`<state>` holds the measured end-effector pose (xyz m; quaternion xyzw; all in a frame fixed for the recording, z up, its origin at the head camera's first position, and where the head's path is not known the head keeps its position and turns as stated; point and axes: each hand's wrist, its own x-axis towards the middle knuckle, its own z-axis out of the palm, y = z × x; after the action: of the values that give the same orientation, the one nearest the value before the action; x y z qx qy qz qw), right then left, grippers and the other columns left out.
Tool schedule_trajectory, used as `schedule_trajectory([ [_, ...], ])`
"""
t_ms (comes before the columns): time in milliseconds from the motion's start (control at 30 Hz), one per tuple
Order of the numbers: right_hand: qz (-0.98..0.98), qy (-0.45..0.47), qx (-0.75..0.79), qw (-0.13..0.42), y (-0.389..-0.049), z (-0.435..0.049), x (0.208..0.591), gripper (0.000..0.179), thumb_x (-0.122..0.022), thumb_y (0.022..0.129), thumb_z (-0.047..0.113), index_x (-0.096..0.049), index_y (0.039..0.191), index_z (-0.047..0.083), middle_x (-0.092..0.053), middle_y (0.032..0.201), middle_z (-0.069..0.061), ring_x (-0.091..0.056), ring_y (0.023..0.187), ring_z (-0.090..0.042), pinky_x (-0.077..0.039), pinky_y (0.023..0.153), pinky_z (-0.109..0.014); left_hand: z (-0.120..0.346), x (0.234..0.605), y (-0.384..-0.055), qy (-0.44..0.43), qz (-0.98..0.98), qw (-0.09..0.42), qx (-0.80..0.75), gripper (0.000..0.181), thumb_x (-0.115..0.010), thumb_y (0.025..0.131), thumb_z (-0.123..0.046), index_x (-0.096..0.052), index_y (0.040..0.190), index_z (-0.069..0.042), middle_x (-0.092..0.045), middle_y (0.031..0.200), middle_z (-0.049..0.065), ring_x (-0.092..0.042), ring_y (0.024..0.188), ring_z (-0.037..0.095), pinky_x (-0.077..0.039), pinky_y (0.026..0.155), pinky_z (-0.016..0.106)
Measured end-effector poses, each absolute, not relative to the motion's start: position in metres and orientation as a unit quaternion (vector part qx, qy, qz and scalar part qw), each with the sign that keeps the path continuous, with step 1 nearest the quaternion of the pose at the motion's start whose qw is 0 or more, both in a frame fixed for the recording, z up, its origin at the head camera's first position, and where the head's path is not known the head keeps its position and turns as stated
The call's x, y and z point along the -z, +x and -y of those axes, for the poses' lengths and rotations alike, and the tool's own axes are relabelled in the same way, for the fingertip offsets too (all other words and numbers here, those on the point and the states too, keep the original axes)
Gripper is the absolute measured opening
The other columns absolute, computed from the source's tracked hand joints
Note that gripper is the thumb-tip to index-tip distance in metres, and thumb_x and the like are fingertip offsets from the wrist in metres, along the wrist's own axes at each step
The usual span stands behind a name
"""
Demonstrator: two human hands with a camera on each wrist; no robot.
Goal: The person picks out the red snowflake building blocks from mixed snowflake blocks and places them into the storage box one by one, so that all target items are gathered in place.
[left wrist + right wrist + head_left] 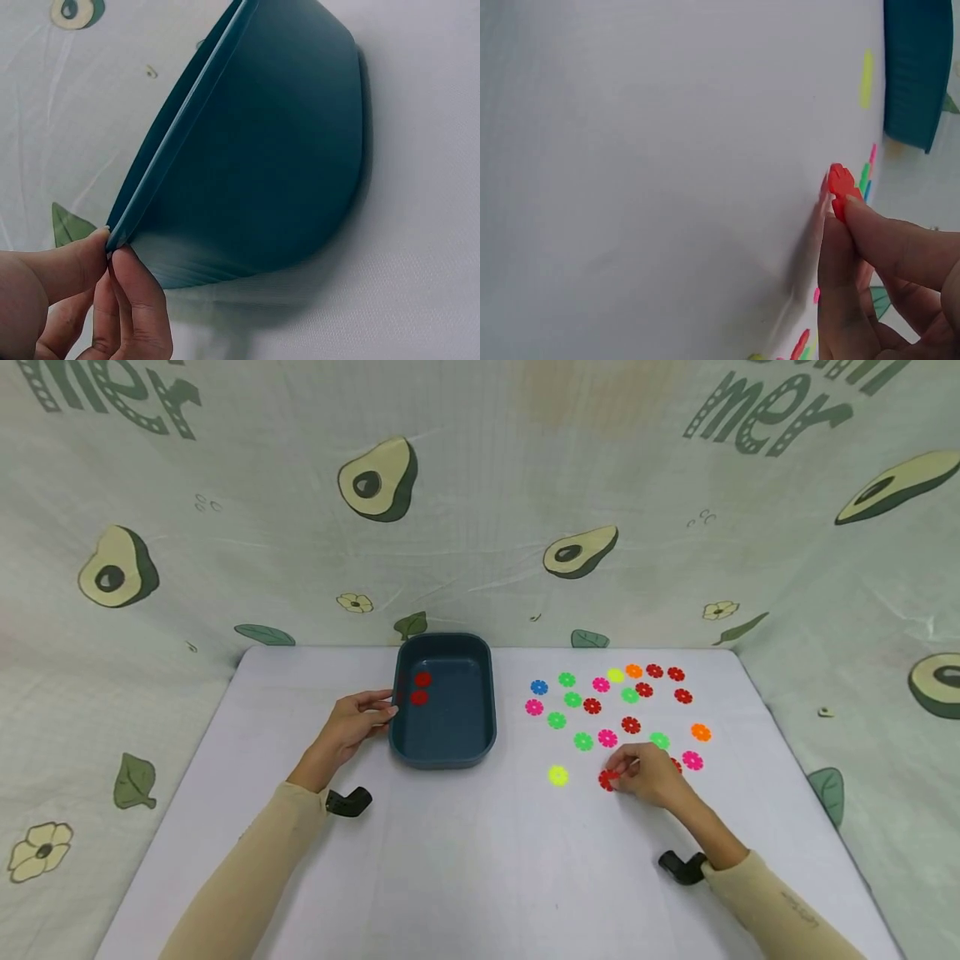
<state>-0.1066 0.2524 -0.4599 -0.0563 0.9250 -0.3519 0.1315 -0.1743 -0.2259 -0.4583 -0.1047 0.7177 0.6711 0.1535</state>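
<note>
My left hand (354, 727) pinches the left rim of a dark blue plastic bin (444, 752) between thumb and fingers; the left wrist view shows the thumb on top of the rim (161, 154). Two red flower-shaped discs (422, 688) lie inside the bin, toward its left side. Over the right part of the table, my right hand (648, 774) pinches a red flower-shaped disc (841, 182) between thumb and index finger, close over the tabletop. Another red disc (677, 765) is partly hidden behind this hand.
Several flower discs in green (583, 741), pink (693, 761), red (631, 725), orange (701, 732), yellow (558, 775) and blue (538, 687) are scattered on the right of the white table (465, 860). An avocado-print cloth (480, 560) hangs behind it.
</note>
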Motion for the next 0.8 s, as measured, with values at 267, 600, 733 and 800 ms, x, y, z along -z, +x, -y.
schedule_trajectory([
  [267, -0.923, -0.074, 0.354, 0.129, -0.116, -0.249, 0.451, 0.012, -0.075, 0.088, -0.008, -0.075, 0.098, -0.002, -0.068, 0.087, -0.007, -0.063, 0.082, -0.022, -0.054, 0.066, -0.024, 0.225, 0.458, -0.176, -0.113, -0.72, 0.155, -0.667, 0.056, -0.068, 0.103, -0.002, -0.048, 0.154, 0.006, -0.06, 0.108, 0.002, -0.063, 0.08, 0.002, -0.058, 0.074, 0.017],
  [600, -0.917, -0.091, 0.372, 0.111, -0.134, -0.234, 0.434, 0.014, -0.075, 0.09, -0.009, -0.076, 0.101, -0.002, -0.069, 0.09, -0.009, -0.067, 0.085, -0.024, -0.055, 0.07, -0.022, 0.224, 0.459, -0.176, -0.126, -0.719, 0.159, -0.664, 0.056, -0.068, 0.103, -0.001, -0.048, 0.154, 0.006, -0.06, 0.109, 0.003, -0.063, 0.079, 0.003, -0.058, 0.074, 0.017],
  [733, -0.915, -0.096, 0.379, 0.098, -0.141, -0.227, 0.429, 0.013, -0.076, 0.09, -0.009, -0.076, 0.101, -0.002, -0.07, 0.089, -0.01, -0.066, 0.085, -0.026, -0.055, 0.07, -0.023, 0.225, 0.46, -0.177, -0.12, -0.721, 0.16, -0.663, 0.055, -0.067, 0.103, -0.002, -0.048, 0.155, 0.006, -0.06, 0.109, 0.002, -0.063, 0.079, 0.003, -0.058, 0.074, 0.017],
  [800, -0.914, -0.099, 0.383, 0.09, -0.143, -0.224, 0.426, 0.013, -0.077, 0.09, -0.009, -0.076, 0.101, -0.003, -0.07, 0.09, -0.012, -0.067, 0.086, -0.028, -0.056, 0.07, -0.023, 0.225, 0.461, -0.177, -0.118, -0.722, 0.16, -0.662, 0.055, -0.067, 0.103, -0.002, -0.047, 0.155, 0.006, -0.06, 0.109, 0.002, -0.063, 0.08, 0.003, -0.058, 0.074, 0.017],
])
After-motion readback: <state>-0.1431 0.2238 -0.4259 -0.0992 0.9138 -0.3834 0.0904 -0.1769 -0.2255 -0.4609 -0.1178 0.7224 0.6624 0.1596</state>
